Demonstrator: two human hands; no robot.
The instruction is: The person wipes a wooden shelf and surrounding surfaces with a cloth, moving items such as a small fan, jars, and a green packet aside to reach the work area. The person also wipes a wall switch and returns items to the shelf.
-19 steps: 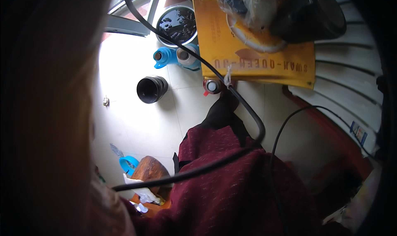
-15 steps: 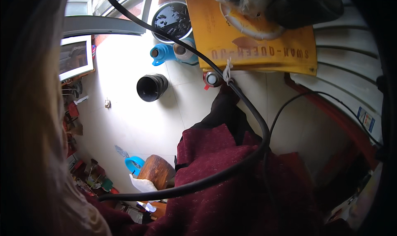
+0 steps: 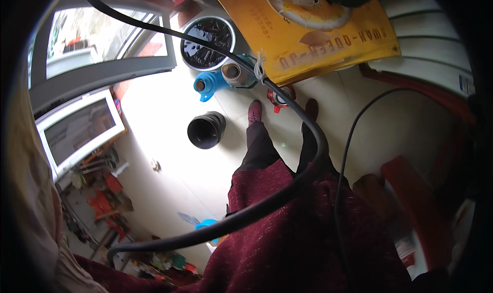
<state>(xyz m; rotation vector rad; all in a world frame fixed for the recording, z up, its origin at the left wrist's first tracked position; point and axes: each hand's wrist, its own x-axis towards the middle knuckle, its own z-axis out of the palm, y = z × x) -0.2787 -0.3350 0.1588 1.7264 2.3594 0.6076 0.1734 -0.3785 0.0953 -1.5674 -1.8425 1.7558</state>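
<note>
Neither my left hand nor my right hand shows. My maroon coat (image 3: 287,226) fills the lower middle, with dark trousers below it. Both my feet stand on the pale tiled floor, the left in a reddish shoe (image 3: 254,112). Just ahead of my feet are a small red-trimmed flask (image 3: 281,96) and a yellow cardboard box (image 3: 328,41). A thick black cable (image 3: 241,218) loops across the view in front of me.
A black bin (image 3: 206,130) stands left of my feet. Beyond it are a blue flask (image 3: 208,83), a pale flask (image 3: 237,73) and a round pot of dark liquid (image 3: 208,42). An open window frame (image 3: 102,70) is far left; clutter (image 3: 105,195) lines the left side.
My view has turned, and the floor things sit lower in it. Both shoes now show. The wooden stump at the lower left is mostly out of sight, and a red-edged piece appears at the right.
</note>
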